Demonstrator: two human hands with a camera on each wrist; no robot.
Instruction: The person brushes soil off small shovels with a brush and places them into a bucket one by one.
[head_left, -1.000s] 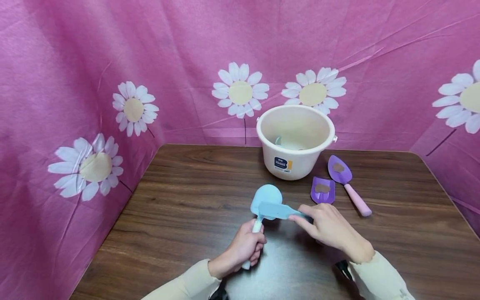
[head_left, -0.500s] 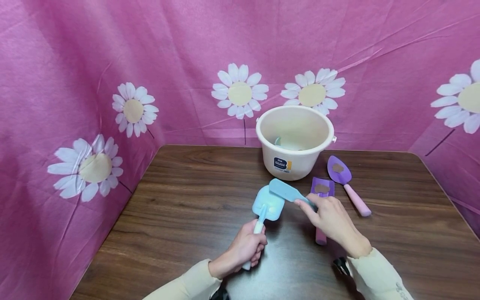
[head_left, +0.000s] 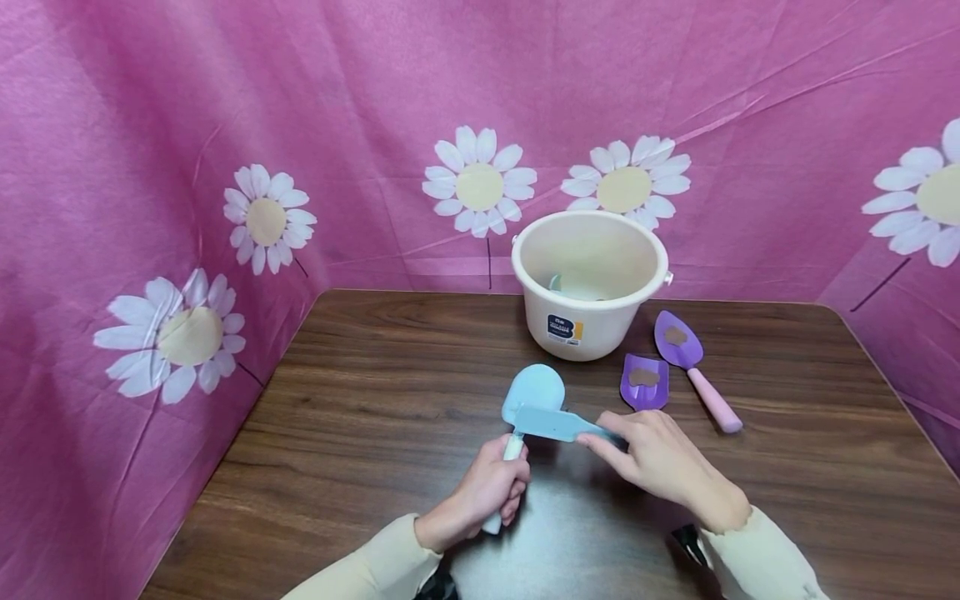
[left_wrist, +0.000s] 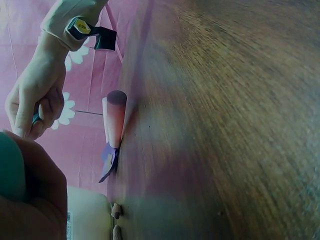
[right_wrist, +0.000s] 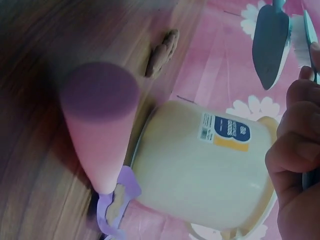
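Note:
In the head view, my left hand (head_left: 487, 483) grips the white handle of a light-blue garden trowel (head_left: 536, 387), its rounded blade raised over the table. My right hand (head_left: 667, 458) pinches the handle of a blue brush (head_left: 551, 423), which lies across the lower blade near the neck. White bristles (right_wrist: 301, 42) show in the right wrist view, facing the trowel blade (right_wrist: 271, 47). Beneath and beyond my right hand lies a purple shovel (head_left: 645, 382) with brown stuff on its blade; its pink handle (right_wrist: 100, 135) is hidden from the head view.
A cream bucket (head_left: 577, 325) with small pale-green things inside stands at the back. Right of it lies a purple trowel (head_left: 678, 337) with a pink handle and a brown patch. Brown lumps (left_wrist: 116, 211) rest on the wooden table (head_left: 360, 400). Pink flowered cloth (head_left: 375, 125) hangs behind.
The brush went up to the trowel blade's upper right edge half a second ago and is back across its lower part. The trowel blade tilted, then returned to about its earlier slant.

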